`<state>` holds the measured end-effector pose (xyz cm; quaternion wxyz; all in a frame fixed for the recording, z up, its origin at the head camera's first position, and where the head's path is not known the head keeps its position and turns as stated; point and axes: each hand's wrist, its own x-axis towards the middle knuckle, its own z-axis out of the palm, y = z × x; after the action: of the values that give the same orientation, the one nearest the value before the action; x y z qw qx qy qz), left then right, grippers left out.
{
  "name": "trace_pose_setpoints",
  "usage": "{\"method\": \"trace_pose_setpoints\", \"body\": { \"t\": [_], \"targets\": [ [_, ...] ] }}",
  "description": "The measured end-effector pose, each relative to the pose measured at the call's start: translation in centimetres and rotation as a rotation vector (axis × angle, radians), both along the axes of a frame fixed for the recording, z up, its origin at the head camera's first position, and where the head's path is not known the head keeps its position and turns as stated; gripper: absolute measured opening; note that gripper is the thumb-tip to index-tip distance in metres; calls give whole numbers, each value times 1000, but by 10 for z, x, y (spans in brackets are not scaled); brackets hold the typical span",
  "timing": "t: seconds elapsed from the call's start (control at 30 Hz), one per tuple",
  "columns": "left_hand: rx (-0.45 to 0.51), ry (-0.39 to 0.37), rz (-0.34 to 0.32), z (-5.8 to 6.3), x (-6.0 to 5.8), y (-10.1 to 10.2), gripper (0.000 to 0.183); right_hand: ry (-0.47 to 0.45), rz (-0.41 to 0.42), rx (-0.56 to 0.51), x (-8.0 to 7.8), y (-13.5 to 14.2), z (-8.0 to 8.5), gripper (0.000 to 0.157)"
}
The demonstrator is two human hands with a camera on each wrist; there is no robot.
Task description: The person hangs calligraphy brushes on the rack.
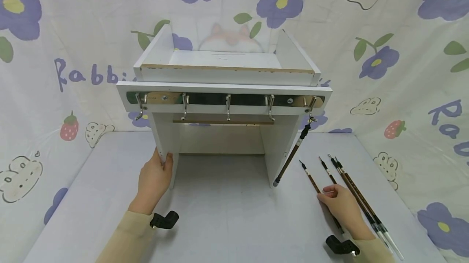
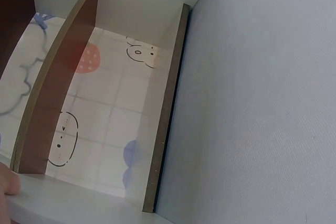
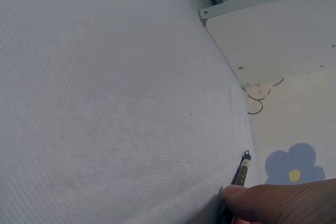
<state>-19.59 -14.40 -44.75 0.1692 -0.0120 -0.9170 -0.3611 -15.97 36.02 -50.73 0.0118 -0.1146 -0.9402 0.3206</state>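
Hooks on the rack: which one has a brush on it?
The hook at the right end of the rail in the head view; a brush hangs from it, while the other four are bare.

Purple lettering (image 1: 86,75) on the printed cloth backdrop (image 1: 110,108) reads "Rabbi" up to the white rack (image 1: 220,77) covering the rest, while slanted letters (image 1: 449,131) farther right are not surely legible.

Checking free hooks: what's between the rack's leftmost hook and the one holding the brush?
Three hooks, nothing hanging on them, per the head view; the hanging brush is on the rightmost hook.
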Motion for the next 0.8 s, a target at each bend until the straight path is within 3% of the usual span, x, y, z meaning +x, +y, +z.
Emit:
{"method": "trace_pose_setpoints", "body": {
  "t": [0.5,0.8],
  "targets": [
    [-1,-12,7,-1,-1,0,42,-40,2,-28,-1,-1,10,27],
    [-2,-8,10,-1,-2,0,43,78,20,-46,6,-7,32,31]
  ]
}}
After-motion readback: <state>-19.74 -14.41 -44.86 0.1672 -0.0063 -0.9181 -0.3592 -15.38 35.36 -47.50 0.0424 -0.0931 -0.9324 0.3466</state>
